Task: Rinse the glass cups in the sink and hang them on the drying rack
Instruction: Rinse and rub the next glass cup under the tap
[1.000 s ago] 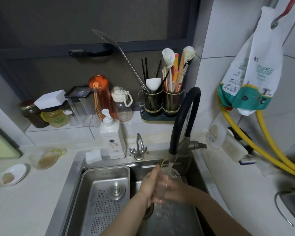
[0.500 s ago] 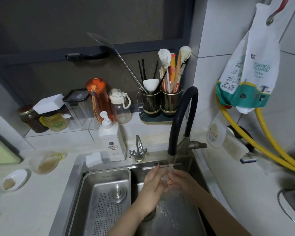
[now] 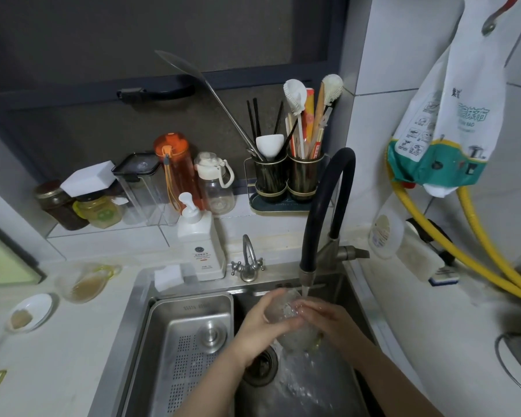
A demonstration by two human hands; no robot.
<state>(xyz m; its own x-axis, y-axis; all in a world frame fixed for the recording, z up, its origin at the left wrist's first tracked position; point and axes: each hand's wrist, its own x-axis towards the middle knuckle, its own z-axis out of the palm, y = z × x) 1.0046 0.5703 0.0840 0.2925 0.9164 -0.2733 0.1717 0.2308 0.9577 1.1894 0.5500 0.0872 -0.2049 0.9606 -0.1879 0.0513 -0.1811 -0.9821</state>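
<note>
One clear glass cup (image 3: pixel 286 310) is held over the right basin of a brushed stainless-steel sink (image 3: pixel 348 291), directly beneath the spout of a single black curved hose faucet (image 3: pixel 328 200) from which water is running. Two bare hands are seen: the left hand (image 3: pixel 260 328) is wrapped around the cup's left side with the fingers curled against the glass, and the right hand (image 3: pixel 328 322) is pressed to its right side, the fingers laid flat over the wall; the cup is partly blurred by the water. Compared with half a second ago, the cup has been raised and tipped so that more of its transparent wall is shown between the hands, which were then closed more tightly together. One round dark drain (image 3: pixel 260 367) is seen under the left wrist. One perforated rectangular steel tray (image 3: pixel 193 353) with a round knob is set in the left basin. Behind the sink, one small chrome tap (image 3: pixel 248 261), one white plastic pump bottle (image 3: pixel 200 240) and one white sponge block (image 3: pixel 168 276) are lined up. On the tiled ledge, two lidded glass jars (image 3: pixel 76 207), one orange translucent bottle (image 3: pixel 176 170) and two dark cylindrical utensil holders (image 3: pixel 288 179) packed with chopsticks and brushes are stood. Two yellow hoses (image 3: pixel 478 263) are draped along the right wall.
</note>
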